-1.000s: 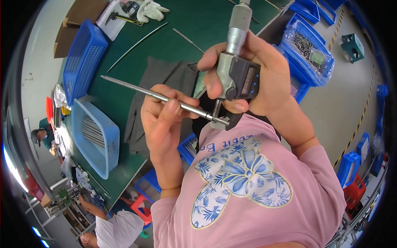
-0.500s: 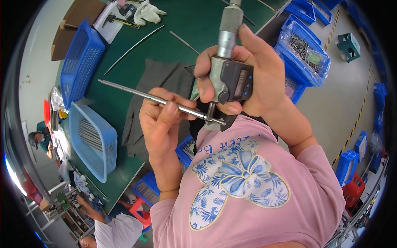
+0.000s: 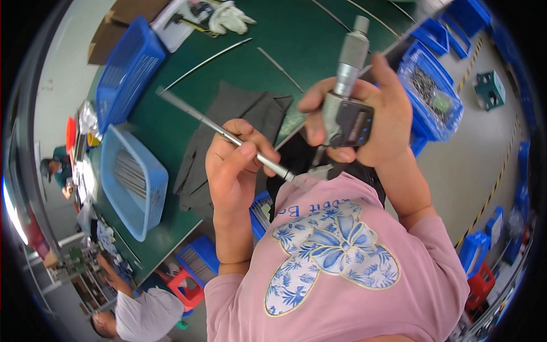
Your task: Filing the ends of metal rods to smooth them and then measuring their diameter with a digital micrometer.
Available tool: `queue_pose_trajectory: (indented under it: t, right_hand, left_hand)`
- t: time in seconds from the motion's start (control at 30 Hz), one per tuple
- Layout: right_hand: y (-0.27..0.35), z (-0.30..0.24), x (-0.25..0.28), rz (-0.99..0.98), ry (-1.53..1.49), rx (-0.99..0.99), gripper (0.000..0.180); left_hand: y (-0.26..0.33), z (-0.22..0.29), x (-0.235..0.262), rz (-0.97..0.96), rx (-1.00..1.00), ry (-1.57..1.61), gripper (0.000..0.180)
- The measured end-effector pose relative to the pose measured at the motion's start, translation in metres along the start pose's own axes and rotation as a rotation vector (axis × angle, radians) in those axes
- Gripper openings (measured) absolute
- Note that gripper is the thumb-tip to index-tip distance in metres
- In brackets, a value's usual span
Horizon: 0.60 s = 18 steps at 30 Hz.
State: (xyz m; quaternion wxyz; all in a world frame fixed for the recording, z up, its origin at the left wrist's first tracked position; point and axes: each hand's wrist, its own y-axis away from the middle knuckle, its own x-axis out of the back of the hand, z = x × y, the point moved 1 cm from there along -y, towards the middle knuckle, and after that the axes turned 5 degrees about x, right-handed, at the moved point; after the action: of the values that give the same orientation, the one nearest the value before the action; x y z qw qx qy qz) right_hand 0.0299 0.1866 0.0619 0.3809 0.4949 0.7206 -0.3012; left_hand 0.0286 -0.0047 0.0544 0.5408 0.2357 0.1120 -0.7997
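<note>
Green workbench; grey floor with striped tape lines.

**A:** so what are the arms doing here?

**B:** both come up from the bottom, bent at the elbow, pink short sleeves. Left hand is raised in front of the chest, fingers curled shut with the thumb pressed on top, pinch style.

**A:** and the other?

**B:** right hand sits a bit higher, wrapped closed, knuckles outward, wrist cocked back. Hands near each other, not touching.
</note>
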Motion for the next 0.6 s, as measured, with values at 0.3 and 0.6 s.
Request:
queue_pose_trajectory:
  t: [0.3, 0.6]
  right_hand:
    - [-0.050, -0.001, 0.043, 0.358, 0.602, 0.278, 0.025]
    - [-0.042, -0.006, 0.049, 0.211, 0.380, 0.283, 0.018]
  left_hand:
    - [0.036, 0.017, 0.008, -0.317, 0.349, 0.376, 0.048]
    - [0.040, 0.029, 0.026, -0.315, 0.472, 0.548, 0.066]
